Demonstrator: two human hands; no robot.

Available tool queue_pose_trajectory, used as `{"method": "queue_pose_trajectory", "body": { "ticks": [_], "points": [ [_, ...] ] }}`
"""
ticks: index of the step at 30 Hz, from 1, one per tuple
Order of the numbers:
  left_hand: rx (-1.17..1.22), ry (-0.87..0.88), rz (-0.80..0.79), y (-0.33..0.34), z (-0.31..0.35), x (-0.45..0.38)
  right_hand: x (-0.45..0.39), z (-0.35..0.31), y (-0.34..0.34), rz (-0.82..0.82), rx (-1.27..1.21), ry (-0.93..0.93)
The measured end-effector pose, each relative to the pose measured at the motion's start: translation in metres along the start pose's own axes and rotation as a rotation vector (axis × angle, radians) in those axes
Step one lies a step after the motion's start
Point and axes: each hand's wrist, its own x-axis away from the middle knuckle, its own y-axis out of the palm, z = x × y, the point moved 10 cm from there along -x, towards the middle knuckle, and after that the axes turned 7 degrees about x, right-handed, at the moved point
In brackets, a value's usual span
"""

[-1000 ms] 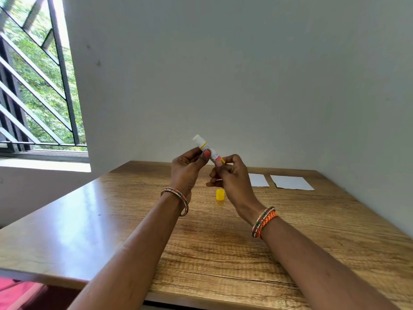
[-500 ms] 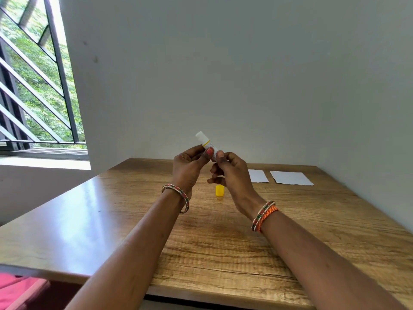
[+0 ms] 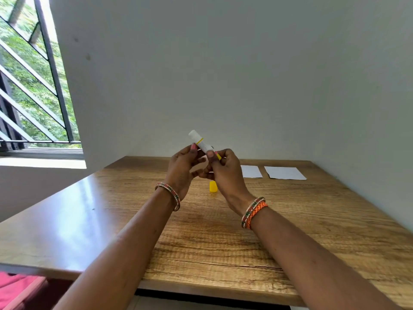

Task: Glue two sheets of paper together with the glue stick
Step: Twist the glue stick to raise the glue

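I hold a white glue stick (image 3: 199,140) with yellow bands tilted up and to the left above the wooden table (image 3: 290,220). My left hand (image 3: 182,170) pinches its middle with thumb and fingertips. My right hand (image 3: 224,173) grips its yellow lower end. The stick's white upper end is uncapped. Its yellow cap (image 3: 213,187) stands on the table below my hands. Two white paper sheets lie side by side at the far right of the table: the left sheet (image 3: 251,171) partly hidden by my right hand, the right sheet (image 3: 284,173) fully visible.
A grey wall runs along the table's far and right edges. A barred window (image 3: 33,86) is at the left. Red cloth (image 3: 15,289) shows below the table's near left edge.
Both hands still hold the glue stick; they have shifted slightly, and my right fingers have changed their grip at its lower end. The cap and sheets have not moved.
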Motion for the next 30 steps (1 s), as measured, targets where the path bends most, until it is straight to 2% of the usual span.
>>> {"method": "queue_pose_trajectory", "body": {
  "ticks": [3,9,12,16,19,23,27,30],
  "points": [
    [0.054,-0.017,-0.091,0.01,0.001,0.001,0.001,0.001,-0.007,0.03,-0.007,-0.004],
    [0.011,0.065,0.047,-0.002,0.009,0.004,0.002,0.002,0.001,-0.026,-0.024,0.009],
    [-0.011,0.082,0.036,-0.002,0.013,0.005,0.001,0.002,0.001,-0.043,-0.038,0.015],
    [-0.036,0.119,-0.013,0.003,0.018,0.005,0.002,0.0,0.007,-0.173,-0.101,0.076],
    [-0.06,0.115,-0.028,0.004,0.017,0.007,0.005,0.001,0.007,-0.206,-0.001,0.076],
    [-0.073,0.127,0.0,0.004,0.017,0.007,0.005,-0.002,0.003,-0.136,0.079,0.028],
    [-0.099,0.154,0.033,0.001,0.02,0.008,0.002,-0.001,0.003,-0.117,-0.032,0.047],
    [-0.101,0.122,-0.036,0.011,0.013,0.009,0.003,0.004,0.004,-0.142,-0.31,0.161]
  ]
}}
